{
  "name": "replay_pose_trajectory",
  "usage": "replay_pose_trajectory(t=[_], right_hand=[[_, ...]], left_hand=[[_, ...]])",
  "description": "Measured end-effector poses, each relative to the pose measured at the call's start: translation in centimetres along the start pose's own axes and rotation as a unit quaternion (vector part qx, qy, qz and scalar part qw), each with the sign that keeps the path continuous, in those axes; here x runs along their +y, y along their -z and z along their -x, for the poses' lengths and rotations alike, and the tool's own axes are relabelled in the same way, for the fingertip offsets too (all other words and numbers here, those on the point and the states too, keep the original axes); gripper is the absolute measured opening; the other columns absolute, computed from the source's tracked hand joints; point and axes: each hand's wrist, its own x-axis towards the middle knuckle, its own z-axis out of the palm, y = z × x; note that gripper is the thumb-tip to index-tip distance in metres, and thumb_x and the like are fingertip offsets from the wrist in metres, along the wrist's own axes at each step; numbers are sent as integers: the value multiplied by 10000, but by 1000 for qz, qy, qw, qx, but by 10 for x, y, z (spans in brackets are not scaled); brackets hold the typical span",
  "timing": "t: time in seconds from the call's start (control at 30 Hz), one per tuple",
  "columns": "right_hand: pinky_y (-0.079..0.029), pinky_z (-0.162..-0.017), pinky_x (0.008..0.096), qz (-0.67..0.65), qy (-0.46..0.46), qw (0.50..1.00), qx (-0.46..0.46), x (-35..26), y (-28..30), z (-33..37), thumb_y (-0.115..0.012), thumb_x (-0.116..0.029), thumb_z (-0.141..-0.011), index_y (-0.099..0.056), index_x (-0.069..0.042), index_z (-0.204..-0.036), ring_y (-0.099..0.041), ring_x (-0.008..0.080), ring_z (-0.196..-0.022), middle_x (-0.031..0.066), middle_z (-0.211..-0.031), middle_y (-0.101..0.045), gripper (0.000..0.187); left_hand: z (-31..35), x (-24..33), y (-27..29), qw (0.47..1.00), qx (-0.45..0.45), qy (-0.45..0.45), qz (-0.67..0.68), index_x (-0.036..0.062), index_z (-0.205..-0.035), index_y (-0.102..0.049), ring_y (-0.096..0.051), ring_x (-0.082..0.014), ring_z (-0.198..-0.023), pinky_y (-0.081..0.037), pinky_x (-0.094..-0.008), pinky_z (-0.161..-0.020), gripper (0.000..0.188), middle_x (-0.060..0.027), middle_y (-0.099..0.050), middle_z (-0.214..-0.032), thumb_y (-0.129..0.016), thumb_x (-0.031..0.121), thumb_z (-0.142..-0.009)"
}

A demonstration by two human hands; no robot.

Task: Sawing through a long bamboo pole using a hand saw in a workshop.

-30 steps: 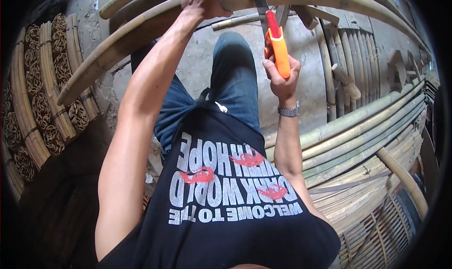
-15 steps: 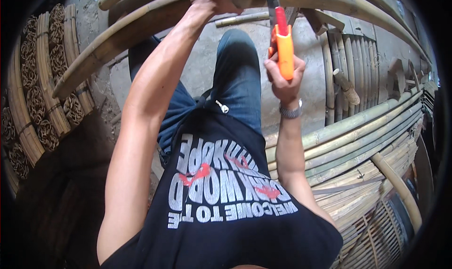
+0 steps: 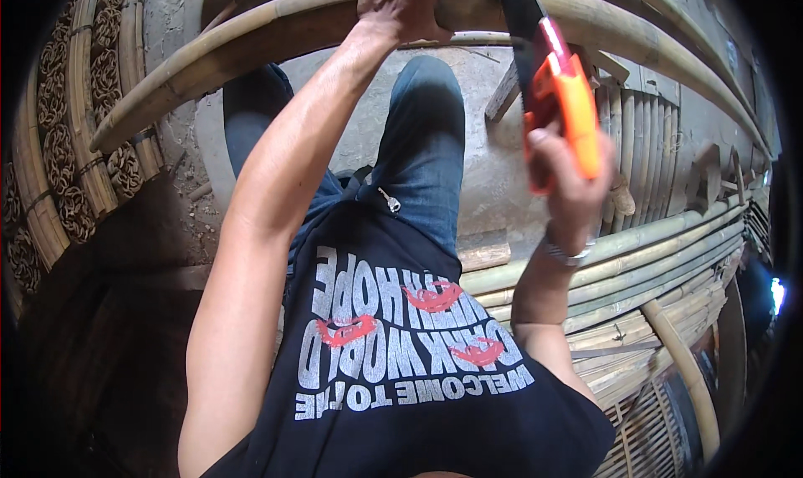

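A thick bamboo pole (image 3: 276, 28) lies crosswise along the top of the view. Wrapped over it near the middle, my left hand (image 3: 401, 8) grips the pole. My right hand (image 3: 573, 167), slightly blurred, is closed around the orange and red handle of a hand saw (image 3: 577, 118). The saw's dark blade points away from me and lies against the pole, a little right of my left hand. Its far end is cut off by the frame's upper edge.
Bundled split bamboo (image 3: 84, 110) stands at the left. Long bamboo poles (image 3: 644, 248) and a stack of bamboo strips (image 3: 652, 298) lie at the right, near a slatted bamboo rack (image 3: 644, 436). A wooden support (image 3: 504, 93) shows beneath the pole.
The saw and my right hand have moved right and nearer to me, with the blade now more tilted. My left hand has shifted slightly right and appears lower in view, still on the pole.
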Motion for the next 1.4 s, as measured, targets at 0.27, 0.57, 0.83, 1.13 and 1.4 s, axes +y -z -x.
replay_pose_trajectory(t=[0.27,0.57,0.83,1.13,1.4], right_hand=[[-514,-557,346,-271,-129,949,-96,-150,-14,-131,-648,-213,-949,-624,-6,-947,-566,147,-550,18,-686,-583,208],[-518,-549,296,-246,101,913,-308,-143,9,-245,-561,-248,-994,-608,-39,-922,-589,145,-592,30,-679,-578,226],[-339,-454,214,-53,144,981,121,-49,28,-77,-707,-185,-976,-682,-15,-857,-451,25,-488,-41,-636,-555,209],[-379,-509,209,-42,76,987,137,18,4,-3,-686,-169,-1006,-705,23,-1022,-509,23,-575,-23,-699,-612,194],[-505,-649,273,39,101,988,106,53,-10,17,-693,-156,-986,-721,34,-1068,-625,93,-717,52,-796,-694,208]], left_hand=[[2,-18,-7,998,52,-24,-15,13,-1204,-640,-706,-308,-1016,-548,-406,-921,914,-135,-700,-1114,-956,493,-492],[-3,3,2,999,-50,8,4,11,-1304,-590,-688,-334,-1119,-535,-462,-989,1019,-170,-689,-1229,-953,538,-512],[-6,1,3,999,-35,12,17,30,-1274,-596,-684,-316,-1112,-535,-437,-980,957,-146,-688,-1194,-950,487,-511],[-7,2,0,998,-59,9,0,33,-1287,-594,-686,-327,-1100,-535,-445,-964,948,-153,-675,-1199,-932,515,-544],[-3,-2,-3,1000,2,-17,6,27,-1188,-621,-705,-332,-1009,-563,-432,-889,867,-152,-689,-1094,-937,493,-529]])
